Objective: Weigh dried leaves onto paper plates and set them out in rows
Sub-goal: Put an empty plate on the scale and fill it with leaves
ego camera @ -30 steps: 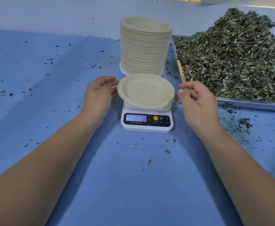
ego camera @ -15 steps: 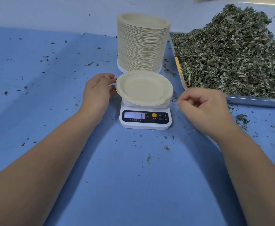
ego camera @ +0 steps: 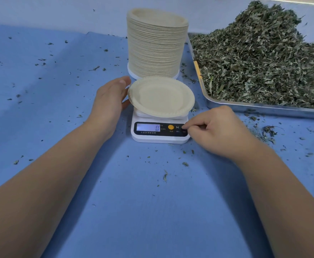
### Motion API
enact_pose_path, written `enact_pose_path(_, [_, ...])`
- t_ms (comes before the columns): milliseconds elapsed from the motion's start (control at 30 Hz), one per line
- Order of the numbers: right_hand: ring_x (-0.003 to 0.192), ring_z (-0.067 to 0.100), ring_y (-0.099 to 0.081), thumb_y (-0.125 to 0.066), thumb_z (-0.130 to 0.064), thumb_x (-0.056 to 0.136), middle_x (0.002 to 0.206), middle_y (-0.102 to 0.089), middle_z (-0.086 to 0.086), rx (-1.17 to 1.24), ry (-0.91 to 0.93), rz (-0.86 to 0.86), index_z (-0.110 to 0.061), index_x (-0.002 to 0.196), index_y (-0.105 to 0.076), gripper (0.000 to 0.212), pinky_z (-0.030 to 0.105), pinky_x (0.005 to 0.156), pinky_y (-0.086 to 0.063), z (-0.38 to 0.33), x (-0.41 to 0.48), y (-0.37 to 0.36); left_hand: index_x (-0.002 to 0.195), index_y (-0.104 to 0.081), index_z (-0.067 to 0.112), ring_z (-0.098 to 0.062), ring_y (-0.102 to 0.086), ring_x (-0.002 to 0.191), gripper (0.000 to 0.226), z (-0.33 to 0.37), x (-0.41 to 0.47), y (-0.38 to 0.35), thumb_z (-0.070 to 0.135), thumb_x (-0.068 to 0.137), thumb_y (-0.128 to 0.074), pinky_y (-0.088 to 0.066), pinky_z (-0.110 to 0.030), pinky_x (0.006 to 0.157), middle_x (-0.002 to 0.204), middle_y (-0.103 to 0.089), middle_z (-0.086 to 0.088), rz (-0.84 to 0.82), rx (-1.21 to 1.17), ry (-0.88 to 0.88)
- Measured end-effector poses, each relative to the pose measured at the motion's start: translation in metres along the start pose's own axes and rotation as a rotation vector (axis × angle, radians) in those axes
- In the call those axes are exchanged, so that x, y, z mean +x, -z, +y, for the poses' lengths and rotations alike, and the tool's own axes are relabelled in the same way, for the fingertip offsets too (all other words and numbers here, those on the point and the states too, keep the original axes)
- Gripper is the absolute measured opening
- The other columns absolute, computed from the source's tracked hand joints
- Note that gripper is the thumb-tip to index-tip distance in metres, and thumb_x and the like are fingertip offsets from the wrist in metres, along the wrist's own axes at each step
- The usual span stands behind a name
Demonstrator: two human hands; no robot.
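An empty cream paper plate lies on a small white digital scale whose display reads 0. My left hand rests against the plate's left rim with relaxed fingers. My right hand has its fingers curled, and one fingertip touches the right end of the scale's button panel. Behind the scale stands a tall stack of paper plates. A heap of dried green leaves fills a metal tray at the right.
A blue cloth covers the table, strewn with leaf crumbs, thickest just in front of the tray. A pale wall runs along the back.
My right hand has come down from the plate's right rim to the scale's button panel. My left hand stays at the plate's left rim.
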State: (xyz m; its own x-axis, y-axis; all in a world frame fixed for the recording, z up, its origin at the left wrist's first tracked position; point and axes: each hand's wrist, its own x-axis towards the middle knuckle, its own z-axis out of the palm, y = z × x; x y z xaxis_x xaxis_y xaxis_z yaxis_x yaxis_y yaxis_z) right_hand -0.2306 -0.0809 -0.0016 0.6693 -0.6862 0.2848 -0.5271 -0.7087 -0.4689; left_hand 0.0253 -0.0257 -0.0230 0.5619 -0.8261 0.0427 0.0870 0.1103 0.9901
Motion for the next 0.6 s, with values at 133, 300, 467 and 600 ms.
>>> enact_pose_path(133, [0.051, -0.004, -0.056, -0.051, -0.024, 0.077, 0.051, -0.057, -0.031, 0.037, 0.007, 0.032, -0.025, 0.083, -0.083, 0.032, 0.014, 0.048, -0.036, 0.004, 0.001, -0.004, 0.101, -0.07, 0.033, -0.003, -0.065, 0.117, 0.02, -0.001, 0.0, -0.001, 0.031, 0.095, -0.051, -0.056, -0.016, 0.08, 0.128, -0.068, 0.011, 0.025, 0.005, 0.006])
enact_pose_path(300, [0.057, 0.003, -0.056, -0.053, -0.018, 0.083, 0.062, -0.062, -0.021, 0.088, -0.016, 0.487, -0.022, 0.086, -0.079, 0.026, 0.011, 0.055, -0.039, 0.013, 0.007, 0.001, 0.093, -0.072, 0.037, -0.002, -0.068, 0.112, 0.024, -0.006, 0.003, -0.002, 0.036, 0.089, -0.049, -0.058, -0.022, 0.087, 0.115, -0.072, 0.018, 0.033, 0.028, -0.019])
enact_pose_path(467, [0.087, 0.022, -0.06, -0.05, -0.028, 0.09, 0.092, -0.067, -0.001, -0.219, -0.197, 0.45, -0.018, 0.103, -0.07, 0.026, 0.035, 0.078, -0.05, 0.032, 0.036, 0.009, 0.091, -0.077, 0.034, -0.006, -0.071, 0.105, 0.028, -0.01, 0.012, -0.004, 0.027, 0.095, -0.049, -0.059, -0.034, 0.095, 0.11, -0.076, 0.01, 0.11, 0.04, 0.032])
enact_pose_path(600, [0.103, 0.038, -0.056, -0.038, -0.047, 0.102, 0.111, -0.061, 0.014, -0.452, -0.346, 0.181, -0.011, 0.115, -0.06, 0.045, 0.049, 0.087, -0.05, 0.045, 0.07, 0.004, 0.09, -0.074, 0.013, -0.003, -0.064, 0.078, 0.028, -0.011, 0.012, -0.005, 0.022, 0.094, -0.048, -0.056, -0.024, 0.075, 0.102, -0.075, -0.007, 0.112, 0.067, 0.021])
